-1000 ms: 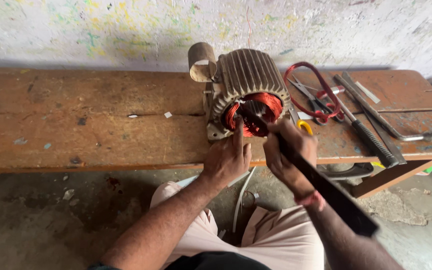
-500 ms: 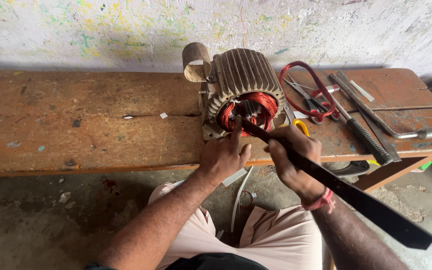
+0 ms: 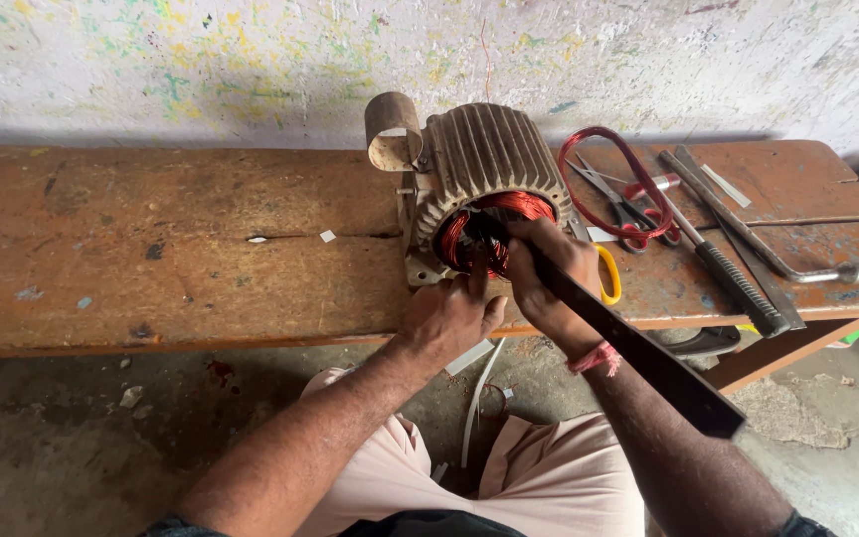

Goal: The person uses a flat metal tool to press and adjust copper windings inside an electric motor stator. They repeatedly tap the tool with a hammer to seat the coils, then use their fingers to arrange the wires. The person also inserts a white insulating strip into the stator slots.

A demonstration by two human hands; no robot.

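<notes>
Both hands at the open mouth of a finned motor housing [image 3: 494, 159], lying on its side on a wooden bench [image 3: 151, 249].

Right hand [image 3: 549, 273] closed around a long dark flat bar [image 3: 648, 358], gripped near its front end; long axis running from the copper windings [image 3: 494, 224] down and rightward, past the wrist and out over the bench edge. Tip hidden among the windings, directly ahead of the knuckles. Left hand [image 3: 449, 313] just below the opening, fingers together, fingertips pressed against the lower rim and coils; grasping or only bracing, impossible to tell. Well apart to the right: scissors [image 3: 628, 214], red wire loop [image 3: 613, 179], metal tools [image 3: 738, 283].
</notes>
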